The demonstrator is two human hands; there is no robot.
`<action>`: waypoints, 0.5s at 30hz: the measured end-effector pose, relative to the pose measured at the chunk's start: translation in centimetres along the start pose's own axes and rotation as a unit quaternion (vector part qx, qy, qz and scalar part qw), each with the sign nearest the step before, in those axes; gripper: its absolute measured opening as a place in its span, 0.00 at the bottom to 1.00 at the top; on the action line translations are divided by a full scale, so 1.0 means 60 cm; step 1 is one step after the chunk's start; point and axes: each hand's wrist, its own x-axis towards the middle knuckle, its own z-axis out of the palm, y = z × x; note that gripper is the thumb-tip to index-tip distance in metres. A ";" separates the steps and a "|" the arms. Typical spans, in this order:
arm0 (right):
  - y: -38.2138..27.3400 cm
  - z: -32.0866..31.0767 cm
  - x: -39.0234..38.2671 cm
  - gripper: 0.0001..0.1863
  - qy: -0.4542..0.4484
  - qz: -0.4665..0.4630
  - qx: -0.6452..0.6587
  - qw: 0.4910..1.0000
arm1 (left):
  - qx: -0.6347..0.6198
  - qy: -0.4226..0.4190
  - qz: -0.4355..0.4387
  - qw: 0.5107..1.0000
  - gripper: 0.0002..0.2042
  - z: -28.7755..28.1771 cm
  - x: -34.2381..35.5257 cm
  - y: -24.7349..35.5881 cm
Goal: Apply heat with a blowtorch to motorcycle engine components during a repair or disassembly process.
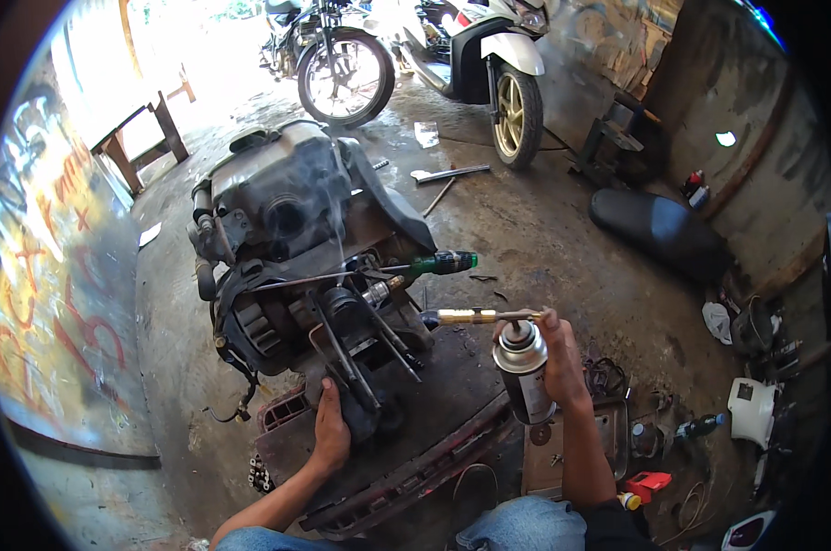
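A dirty scooter engine block (pixel 291 243) lies on the concrete floor in front of me, with thin smoke rising from its middle. My left hand (pixel 331 432) grips a black part at the engine's near end. My right hand (pixel 559 358) holds a grey gas canister (pixel 524 367) fitted with a brass torch nozzle (pixel 470 316), which points left toward the engine. A screwdriver with a green handle (pixel 438 264) sticks out of the engine's right side, just above the nozzle.
A black scooter seat (pixel 654 230) lies at the right. Two motorbikes (pixel 489 64) stand at the back. A wooden bench (pixel 144 129) is at the back left, a graffiti wall on the left. Small bottles, a white part (pixel 753 410) and clutter crowd the lower right.
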 end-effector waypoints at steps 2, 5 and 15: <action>0.016 -0.024 -0.026 0.40 -0.022 0.027 0.123 0.992 | 0.022 0.037 0.011 0.999 0.34 -0.003 0.007 -0.009; -0.006 -0.033 -0.067 0.41 -0.032 0.054 0.271 0.960 | 0.004 0.059 0.008 0.998 0.33 0.013 -0.006 0.016; -0.028 -0.073 -0.152 0.43 0.020 0.077 0.272 0.959 | -0.009 0.065 0.011 0.998 0.29 0.035 -0.009 0.045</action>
